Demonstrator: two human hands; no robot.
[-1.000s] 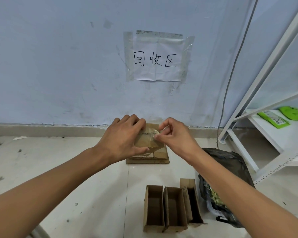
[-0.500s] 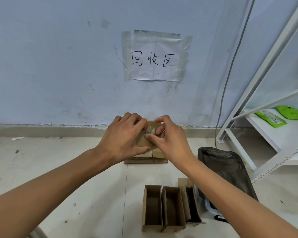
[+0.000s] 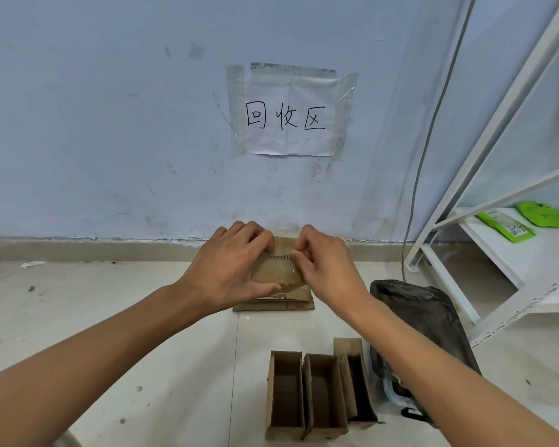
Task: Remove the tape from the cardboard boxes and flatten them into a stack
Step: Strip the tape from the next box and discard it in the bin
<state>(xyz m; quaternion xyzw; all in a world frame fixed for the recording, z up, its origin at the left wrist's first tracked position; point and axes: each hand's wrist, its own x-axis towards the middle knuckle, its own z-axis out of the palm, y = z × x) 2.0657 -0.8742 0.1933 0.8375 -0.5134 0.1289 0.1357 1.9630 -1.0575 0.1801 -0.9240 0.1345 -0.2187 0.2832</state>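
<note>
my right hand (image 3: 328, 266) pinches at the clear tape (image 3: 288, 272) on the flattened box (image 3: 276, 269), fingertips curled at its upper right edge, while my left hand (image 3: 229, 269) grips the box's left side, thumb under its lower edge. the box sits between my hands, long axis running left to right, so i judge the peel should go rightward, away from the left hand. just beneath lies the flat stack (image 3: 273, 305); three open boxes (image 3: 317, 391) wait nearer me.

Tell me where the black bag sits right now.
The black bag lies on the floor right of the three open boxes, beside the white shelf frame.
</note>
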